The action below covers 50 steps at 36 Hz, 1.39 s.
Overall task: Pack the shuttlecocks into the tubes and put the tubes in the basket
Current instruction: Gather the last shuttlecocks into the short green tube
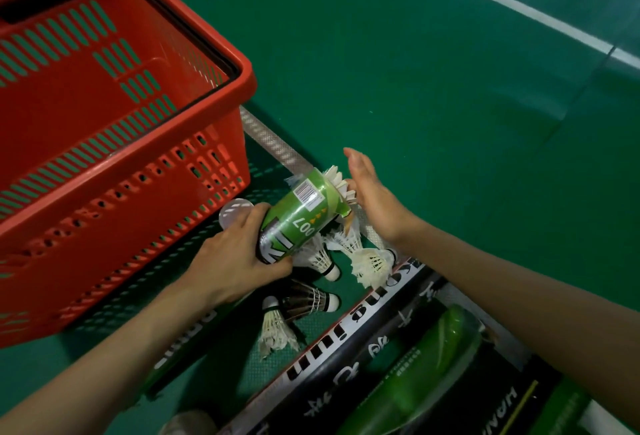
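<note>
A green tube is gripped around its lower part by the left hand, just right of the red basket. The right hand is held flat, its palm laid against a shuttlecock sticking out of the tube's mouth. Loose shuttlecocks are scattered on the floor right of the basket.

Indoor badminton court: green sports flooring, white court lines, loose shuttlecocks, shuttlecock tubes on floor.
</note>
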{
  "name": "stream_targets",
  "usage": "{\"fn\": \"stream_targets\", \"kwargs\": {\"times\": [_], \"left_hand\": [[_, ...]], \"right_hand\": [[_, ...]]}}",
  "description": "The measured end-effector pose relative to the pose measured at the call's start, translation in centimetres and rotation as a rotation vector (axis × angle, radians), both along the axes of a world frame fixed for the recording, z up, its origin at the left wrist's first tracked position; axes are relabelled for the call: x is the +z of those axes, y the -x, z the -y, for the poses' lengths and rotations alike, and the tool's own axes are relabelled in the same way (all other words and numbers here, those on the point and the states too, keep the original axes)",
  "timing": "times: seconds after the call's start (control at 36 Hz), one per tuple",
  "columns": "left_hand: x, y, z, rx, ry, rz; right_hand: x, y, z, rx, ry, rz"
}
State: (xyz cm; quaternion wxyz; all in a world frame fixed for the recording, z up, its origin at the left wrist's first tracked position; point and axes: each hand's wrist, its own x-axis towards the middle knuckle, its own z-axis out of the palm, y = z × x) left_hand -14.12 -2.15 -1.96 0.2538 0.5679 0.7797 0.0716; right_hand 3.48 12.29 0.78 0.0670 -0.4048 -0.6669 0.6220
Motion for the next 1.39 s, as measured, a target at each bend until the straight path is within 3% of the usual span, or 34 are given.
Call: {"fn": "stream_targets", "kwargs": {"times": [0.19,0.31,0.39,0.44,0.61,0.78,0.94,1.08,1.19,1.39], "left_hand": [[-0.4,0.2,1.0,-0.002,0.026,0.012],[-0.5,1.1,1.6,0.05,0.031,-0.037],[-0.5,1.8,1.8,0.127,0.037,-0.02],[-0.6,2.3,2.0,0.16,0.045,-0.017],[-1.0,2.6,2.2,0.189,0.095,-0.002],[-1.0,2.3,1.8,0.127,0.093,-0.018],[-0.1,1.4,0.8,0.056,0.065,-0.081],[0.6,0.1,-0.1,0.005,0.068,-0.138],[1.2,-0.9,-0.5,-0.007,0.054,-0.138],[1.6,-1.5,-0.6,-0.019,0.029,-0.127]], "right_hand": [[-1.2,0.5,0.1,0.182,0.133,0.018],[-2.5,1.3,-0.5,0.054,0.115,-0.027],[-4.1,1.7,-1.5,-0.082,-0.067,0.01],[-5.3,2.0,-2.4,-0.045,-0.232,0.111],[-7.5,3.1,-3.7,0.414,-0.578,0.399],[-7.4,1.9,-4.1,0.261,-0.818,0.377],[-5.4,-0.8,-5.5,-0.112,-0.598,0.303],[-2.6,-1.8,-5.1,-0.408,-0.288,-0.018],[0.0,-1.1,-2.9,-0.314,-0.14,-0.144],[1.7,-0.3,1.1,-0.098,-0.105,0.001]]}}
